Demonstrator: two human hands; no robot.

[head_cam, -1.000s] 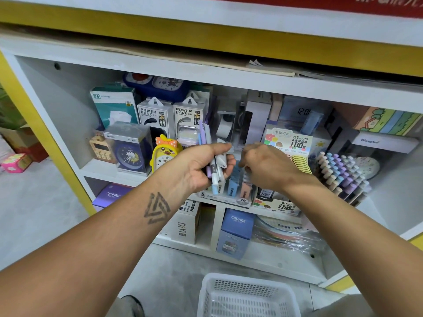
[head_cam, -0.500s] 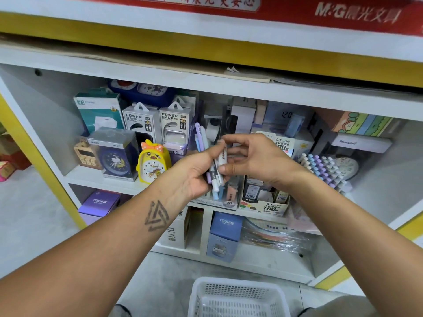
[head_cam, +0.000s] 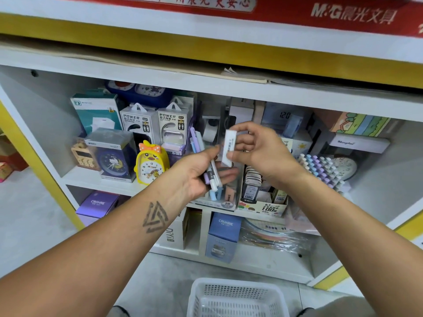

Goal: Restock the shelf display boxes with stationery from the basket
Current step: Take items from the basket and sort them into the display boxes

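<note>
eraser [head_cam: 229, 146] now lifted clear of pens [head_cam: 211, 172] by right hand [head_cam: 256, 149].

White shelf unit [head_cam: 229, 88] with yellow edge trim [head_cam: 229, 56]; red sign strip [head_cam: 297, 12] along top. Pale grey floor [head_cam: 29, 216] at left, below unit. Even indoor light.

Two hands, left [head_cam: 196, 172] and right [head_cam: 258, 149], one white basket [head_cam: 237, 298], two power bank boxes [head_cam: 139, 124], one yellow duck clock [head_cam: 151, 165], two blue CRUHRE boxes [head_cam: 225, 236], and one white eraser [head_cam: 229, 145].
</note>
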